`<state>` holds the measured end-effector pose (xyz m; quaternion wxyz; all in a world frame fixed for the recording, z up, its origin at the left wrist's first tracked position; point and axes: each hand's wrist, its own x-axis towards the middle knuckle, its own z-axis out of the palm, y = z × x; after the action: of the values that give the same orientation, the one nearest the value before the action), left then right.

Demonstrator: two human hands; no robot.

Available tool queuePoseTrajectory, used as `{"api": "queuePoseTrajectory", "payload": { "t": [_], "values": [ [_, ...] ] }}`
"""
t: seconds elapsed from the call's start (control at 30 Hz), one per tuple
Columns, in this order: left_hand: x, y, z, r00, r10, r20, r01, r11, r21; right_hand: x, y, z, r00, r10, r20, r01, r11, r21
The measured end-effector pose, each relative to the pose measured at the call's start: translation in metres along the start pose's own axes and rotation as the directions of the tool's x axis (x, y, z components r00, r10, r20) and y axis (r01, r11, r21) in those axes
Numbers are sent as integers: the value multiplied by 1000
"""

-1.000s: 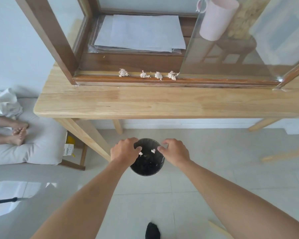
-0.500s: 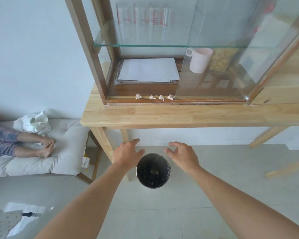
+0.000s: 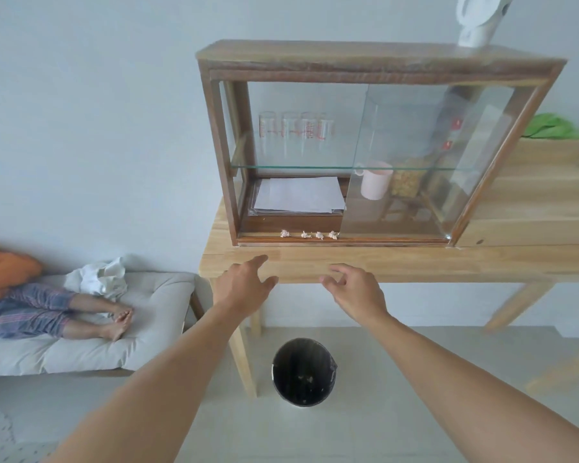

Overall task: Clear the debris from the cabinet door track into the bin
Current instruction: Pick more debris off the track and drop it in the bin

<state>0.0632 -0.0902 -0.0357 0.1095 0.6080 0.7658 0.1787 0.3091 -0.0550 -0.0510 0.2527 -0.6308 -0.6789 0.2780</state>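
Observation:
Several small crumpled paper scraps [image 3: 309,234] lie in a row in the bottom door track [image 3: 381,241] of a wooden glass-fronted cabinet [image 3: 378,61]. The cabinet stands on a light wooden table [image 3: 415,262]. A black bin [image 3: 303,372] sits on the floor below the table's front edge, with a few pale scraps inside. My left hand [image 3: 243,284] and my right hand [image 3: 356,289] are raised in front of the table edge, below the scraps. Both are empty with fingers apart.
The cabinet's sliding glass pane [image 3: 415,162] covers its right half; the left half is open. Inside are papers [image 3: 298,195], a pink mug [image 3: 375,180] and glasses [image 3: 295,132]. A person's legs [image 3: 64,315] rest on a cushioned bench [image 3: 114,345] at left.
Both hands dropped scraps into the bin, then rose from its rim to table height. The view pulled back and tilted up, showing the whole cabinet.

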Motion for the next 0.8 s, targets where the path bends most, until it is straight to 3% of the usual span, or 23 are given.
{"api": "queuePoseTrajectory", "payload": {
  "t": [0.37,0.63,0.8],
  "values": [
    [75,20,1,999,21,-29,-21,1000,-14,87,-44,14,996,-85,-5,84,996,-23],
    [115,25,23,1000,1,-21,-2,998,-55,119,-40,33,998,-52,39,56,993,-100],
    [121,22,29,1000,-4,2,4,998,-65,119,-35,30,999,-53,3,53,998,-46]
  ]
}}
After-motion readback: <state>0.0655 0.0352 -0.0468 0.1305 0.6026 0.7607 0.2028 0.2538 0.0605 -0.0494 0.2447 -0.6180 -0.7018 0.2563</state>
